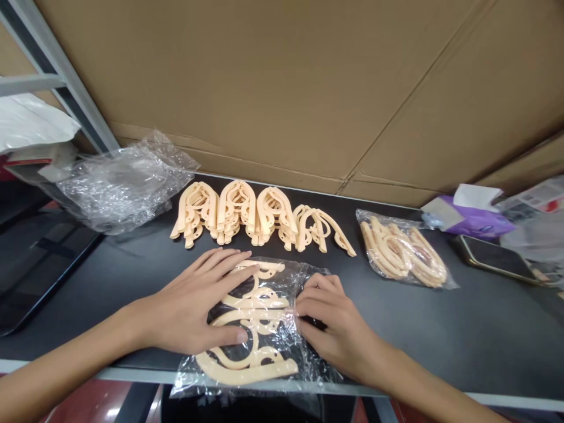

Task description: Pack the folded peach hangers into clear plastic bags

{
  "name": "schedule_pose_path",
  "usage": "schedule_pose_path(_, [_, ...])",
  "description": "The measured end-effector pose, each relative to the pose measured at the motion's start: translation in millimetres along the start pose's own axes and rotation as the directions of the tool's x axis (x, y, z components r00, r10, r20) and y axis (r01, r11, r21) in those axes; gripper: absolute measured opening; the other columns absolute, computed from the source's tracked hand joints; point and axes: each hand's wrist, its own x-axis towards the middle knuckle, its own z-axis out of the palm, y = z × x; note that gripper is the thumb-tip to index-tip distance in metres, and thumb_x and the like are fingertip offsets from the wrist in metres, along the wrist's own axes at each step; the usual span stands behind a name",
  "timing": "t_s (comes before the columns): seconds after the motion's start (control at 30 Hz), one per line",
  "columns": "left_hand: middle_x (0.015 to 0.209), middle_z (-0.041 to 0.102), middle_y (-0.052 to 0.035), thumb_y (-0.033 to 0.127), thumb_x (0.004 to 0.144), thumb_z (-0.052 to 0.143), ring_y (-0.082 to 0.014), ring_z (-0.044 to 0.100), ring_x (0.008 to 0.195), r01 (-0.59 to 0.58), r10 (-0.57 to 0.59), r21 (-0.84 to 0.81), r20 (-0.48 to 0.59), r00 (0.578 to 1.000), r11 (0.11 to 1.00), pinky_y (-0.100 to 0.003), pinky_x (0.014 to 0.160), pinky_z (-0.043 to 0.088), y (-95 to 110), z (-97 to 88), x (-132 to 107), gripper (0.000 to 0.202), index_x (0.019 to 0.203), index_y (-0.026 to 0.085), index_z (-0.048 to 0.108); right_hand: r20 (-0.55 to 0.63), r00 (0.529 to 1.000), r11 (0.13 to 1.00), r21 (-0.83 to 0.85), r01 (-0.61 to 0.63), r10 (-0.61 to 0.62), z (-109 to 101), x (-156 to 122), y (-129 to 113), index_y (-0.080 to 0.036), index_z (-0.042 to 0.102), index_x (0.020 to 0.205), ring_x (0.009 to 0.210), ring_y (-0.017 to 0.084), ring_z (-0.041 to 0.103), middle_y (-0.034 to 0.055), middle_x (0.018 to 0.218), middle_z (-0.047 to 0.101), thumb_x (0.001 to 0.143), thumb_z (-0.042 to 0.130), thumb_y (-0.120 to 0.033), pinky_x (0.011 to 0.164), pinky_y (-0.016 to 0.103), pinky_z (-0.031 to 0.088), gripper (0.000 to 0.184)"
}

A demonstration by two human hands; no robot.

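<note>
A clear plastic bag [308,352] lies at the table's front edge, its lower side hanging slightly over. Inside are cream-coloured folding clothes hangers [251,376], folded into curved shapes. My left hand [189,305] rests flat over the bag's left side, fingers stretched and thumb apart, pressing on the hangers. At the bag's right side, my right hand [330,317] has its fingers curled in and pinches the plastic film near the hanger ends. Behind the bag stand several stacks of the same hangers [238,214], with a looser, spread group [324,226] at their right end.
A filled bag of hangers [400,249] lies to the right. Beyond it are a purple tissue pack [476,217] and a phone [497,258]. Crumpled clear bags [127,182] pile at the back left, near a dark glossy tablet-like panel [44,258]. Cardboard [282,88] walls the back.
</note>
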Motion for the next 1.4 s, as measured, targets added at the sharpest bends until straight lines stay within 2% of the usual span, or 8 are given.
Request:
schedule_pose_path(0.2, [0.169, 0.027, -0.0095, 0.069, 0.086, 0.064, -0.0413, 0.023, 0.154, 0.051, -0.048, -0.057, 0.048, 0.998, 0.997, -0.065, 0.120, 0.030, 2.0, -6.4, -1.9, 0.089, 0.160, 0.033, 0.031, 0.041, 0.999, 0.999, -0.038, -0.023, 0.025, -0.9, -0.8, -0.8, -0.019, 0.067, 0.083, 0.080, 0.018, 0.051, -0.0006, 0.075, 0.066, 0.097, 0.060, -0.018, 0.075, 0.036, 0.031, 0.016])
schedule_pose_path(0.5, [0.173, 0.011, -0.0088, 0.078, 0.065, 0.078, -0.0438, 0.008, 0.157, 0.018, 0.009, -0.139, 0.194, 0.981, 0.990, -0.072, 0.121, 0.017, -8.0, -21.4, -7.5, 0.120, 0.163, 0.037, 0.021, 0.028, 0.997, 0.997, -0.032, -0.076, 0.077, -2.5, -4.8, 7.6, -0.023, 0.068, 0.083, 0.079, 0.020, 0.053, -0.0012, 0.071, 0.066, 0.096, 0.065, -0.023, 0.077, 0.038, 0.033, 0.013])
schedule_pose_path(0.7, [0.172, 0.012, -0.0098, 0.077, 0.069, 0.076, -0.0444, 0.007, 0.157, 0.019, 0.000, -0.105, 0.178, 0.984, 0.994, -0.071, 0.122, 0.015, -4.5, -17.5, -5.6, 0.116, 0.163, 0.033, 0.024, -0.026, 0.999, 0.998, -0.051, -0.034, 0.033, 3.1, 3.5, 1.3, -0.022, 0.063, 0.070, 0.071, 0.017, 0.052, -0.0010, 0.063, 0.061, 0.098, 0.057, -0.021, 0.072, 0.036, 0.034, 0.029])
schedule_pose_path(0.97, [0.173, 0.009, -0.0082, 0.079, 0.074, 0.069, -0.0443, 0.007, 0.157, 0.027, -0.013, -0.085, 0.157, 0.988, 0.996, -0.070, 0.122, 0.017, -3.5, -14.6, -7.7, 0.110, 0.163, 0.034, 0.022, 0.116, 0.984, 0.988, -0.087, -0.126, 0.135, -9.2, 4.1, -2.4, -0.023, 0.069, 0.083, 0.079, 0.019, 0.052, 0.0012, 0.073, 0.065, 0.101, 0.054, -0.022, 0.075, 0.038, 0.034, 0.024])
schedule_pose_path(1.13, [0.172, 0.012, -0.0092, 0.078, 0.079, 0.066, -0.0440, 0.009, 0.156, 0.008, -0.001, -0.055, 0.132, 0.991, 0.998, -0.068, 0.122, 0.021, -2.5, -11.9, -6.5, 0.103, 0.162, 0.032, 0.027, 0.267, 0.959, 0.995, -0.057, -0.077, 0.089, -16.4, -3.4, -11.4, -0.025, 0.072, 0.093, 0.082, 0.019, 0.053, 0.0013, 0.079, 0.062, 0.104, 0.046, -0.018, 0.076, 0.038, 0.037, 0.029])
schedule_pose_path(1.2, [0.172, 0.013, -0.0074, 0.074, 0.085, 0.062, -0.0430, 0.012, 0.156, -0.015, 0.019, -0.042, 0.105, 0.994, 0.999, -0.067, 0.122, 0.021, -3.6, -9.4, -6.7, 0.094, 0.162, 0.035, 0.026, 0.197, 0.977, 0.996, -0.059, -0.073, 0.084, -24.1, -4.8, -6.9, -0.027, 0.073, 0.100, 0.083, 0.020, 0.055, 0.0017, 0.082, 0.065, 0.103, 0.050, -0.020, 0.076, 0.039, 0.039, 0.024])
schedule_pose_path(1.27, [0.172, 0.016, -0.0047, 0.067, 0.093, 0.058, -0.0411, 0.015, 0.156, -0.031, 0.032, -0.019, 0.063, 0.997, 0.999, -0.067, 0.122, 0.022, -5.2, -5.7, -7.0, 0.081, 0.162, 0.038, 0.025, 0.003, 0.995, 0.989, -0.114, -0.094, 0.095, -34.3, -3.7, 6.9, -0.027, 0.073, 0.105, 0.085, 0.022, 0.059, 0.0037, 0.087, 0.070, 0.100, 0.055, -0.022, 0.076, 0.040, 0.043, 0.020])
schedule_pose_path(1.4, [0.170, 0.025, -0.0028, 0.063, 0.093, 0.060, -0.0401, 0.021, 0.155, -0.035, 0.035, 0.007, -0.031, 0.999, 0.999, -0.064, 0.121, 0.028, -6.8, 1.6, -6.3, 0.074, 0.159, 0.039, 0.034, -0.386, 0.913, 0.891, -0.359, -0.279, 0.131, -48.6, 8.0, 52.3, -0.023, 0.075, 0.102, 0.093, 0.030, 0.063, 0.0105, 0.093, 0.074, 0.097, 0.056, -0.031, 0.089, 0.051, 0.047, 0.021])
